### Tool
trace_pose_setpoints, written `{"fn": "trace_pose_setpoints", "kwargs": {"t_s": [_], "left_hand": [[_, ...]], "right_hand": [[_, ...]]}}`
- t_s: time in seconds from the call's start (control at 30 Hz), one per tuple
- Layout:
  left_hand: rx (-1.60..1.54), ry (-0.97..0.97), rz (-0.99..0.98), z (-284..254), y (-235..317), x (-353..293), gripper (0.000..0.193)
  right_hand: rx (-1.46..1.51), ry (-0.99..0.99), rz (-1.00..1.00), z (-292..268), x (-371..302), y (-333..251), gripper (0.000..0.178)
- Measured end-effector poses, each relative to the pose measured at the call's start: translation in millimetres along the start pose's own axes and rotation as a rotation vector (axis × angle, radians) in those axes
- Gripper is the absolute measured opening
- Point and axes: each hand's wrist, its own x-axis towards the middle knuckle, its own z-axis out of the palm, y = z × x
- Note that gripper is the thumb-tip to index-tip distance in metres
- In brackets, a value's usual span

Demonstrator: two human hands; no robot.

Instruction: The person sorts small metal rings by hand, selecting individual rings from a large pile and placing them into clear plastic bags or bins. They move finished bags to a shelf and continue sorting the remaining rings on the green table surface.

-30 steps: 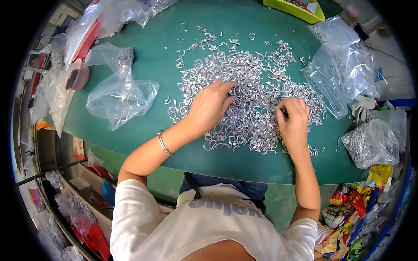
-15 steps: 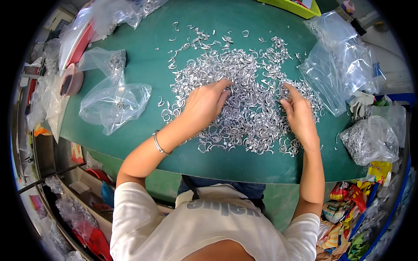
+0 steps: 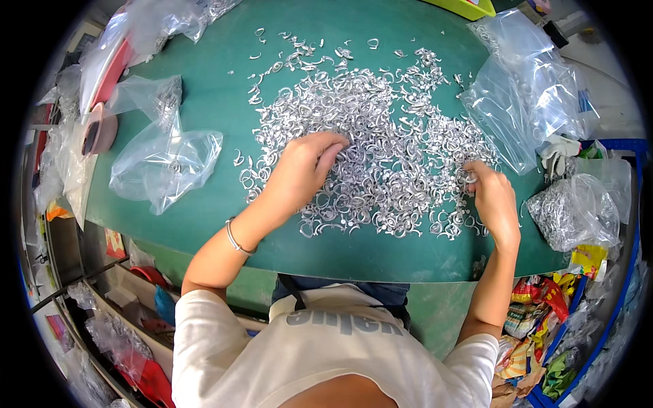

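Observation:
A wide heap of small silver metal rings is spread over the green tabletop. My left hand, with a bangle on its wrist, rests at the heap's left part. Its thumb and fingers come together at the tips, and whatever they pinch is too small to make out. At the right side of the heap, my right hand has its fingers curled in, pinching a small silver ring at the fingertips. Loose rings lie scattered along the far edge of the heap.
Clear plastic bags lie on the left of the green table, near a pink container. Large clear bags and a bag full of silver pieces are at the right. A yellow-green tray stands at the far edge.
My right hand has moved right and nearer to me, and its spread fingers have closed. My left hand's thumb and fingers have drawn together. The whole view has shifted slightly.

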Motion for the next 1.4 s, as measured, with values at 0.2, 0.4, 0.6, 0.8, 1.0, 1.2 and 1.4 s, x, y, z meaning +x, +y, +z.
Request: {"fn": "trace_pose_setpoints", "kwargs": {"t_s": [0.2, 0.4, 0.6, 0.8, 1.0, 1.2, 1.4], "left_hand": [[-0.022, -0.052, -0.078, -4, 3, 1, 0.014], [0.158, -0.071, -0.023, -5, 4, -2, 0.017], [0.249, -0.104, 0.016, -4, -3, -7, 0.019], [0.154, -0.095, 0.024, -4, -5, -5, 0.010], [-0.039, -0.097, -0.103, -9, -4, -3, 0.005], [-1.546, -0.219, -0.670, -25, -9, 8, 0.014], [-1.806, -0.236, -0.628, -16, -26, 3, 0.017]], "right_hand": [[0.165, -0.179, 0.043, -16, 3, -10, 0.020], [0.683, -0.017, 0.098, 18, 16, -4, 0.020], [1.737, -0.306, 0.295, 30, 10, -17, 0.017], [0.312, 0.140, 0.025, 46, 4, -38, 0.016], [0.181, 0.257, -0.061, 49, 4, -32, 0.010], [1.599, -0.002, 0.125, 40, 3, -17, 0.017], [1.996, -0.323, 0.258, 49, 2, -39, 0.016]]}}
